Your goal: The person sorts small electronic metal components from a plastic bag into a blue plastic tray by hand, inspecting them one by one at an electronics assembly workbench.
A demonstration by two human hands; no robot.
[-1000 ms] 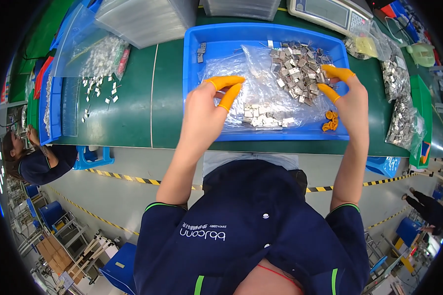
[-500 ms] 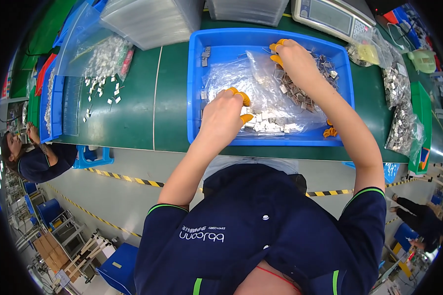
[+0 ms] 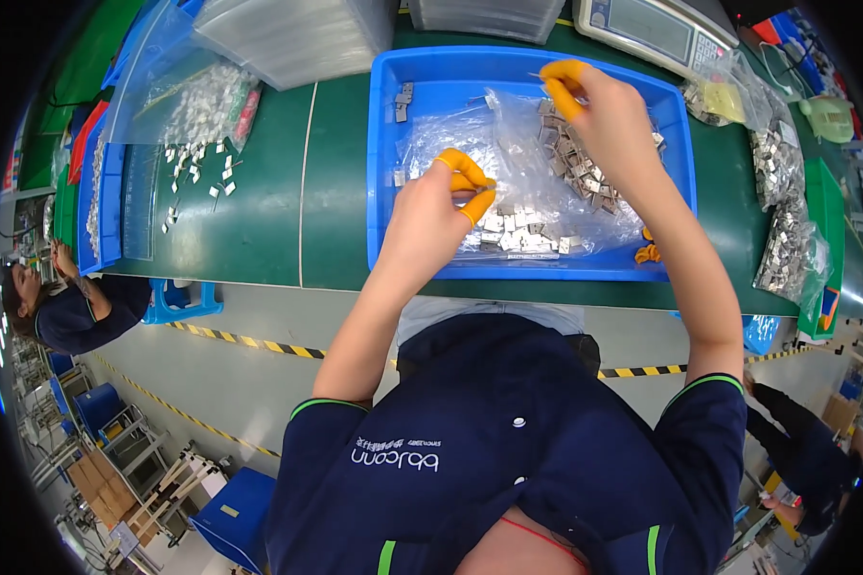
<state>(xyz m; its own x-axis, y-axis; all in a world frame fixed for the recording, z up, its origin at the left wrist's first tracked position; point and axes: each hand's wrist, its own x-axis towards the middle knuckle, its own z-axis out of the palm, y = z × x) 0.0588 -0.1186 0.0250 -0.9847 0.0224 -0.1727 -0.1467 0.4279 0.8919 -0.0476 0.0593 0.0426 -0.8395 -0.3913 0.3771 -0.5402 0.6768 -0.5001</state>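
Observation:
My left hand, with orange finger cots on its fingertips, is closed in a pinch over the left half of the blue tray. Whatever sits between those fingertips is too small to make out. Near the tray's far edge, my right hand pinches a thin wire-like piece, also with orange finger cots on. Below it lies a heap of small grey rectangular parts with leads. A clear plastic bag spreads across the tray's middle, and paler parts lie close to the near wall.
Loose orange finger cots lie in the tray's near right corner. A digital scale and clear plastic trays stand behind. At left are scattered white parts; bagged parts lie at right. Another person is at far left.
My right hand has lifted slightly and shifted right, uncovering more grey parts. My left hand has drawn its fingertips together and turned a little. The bag has settled slightly.

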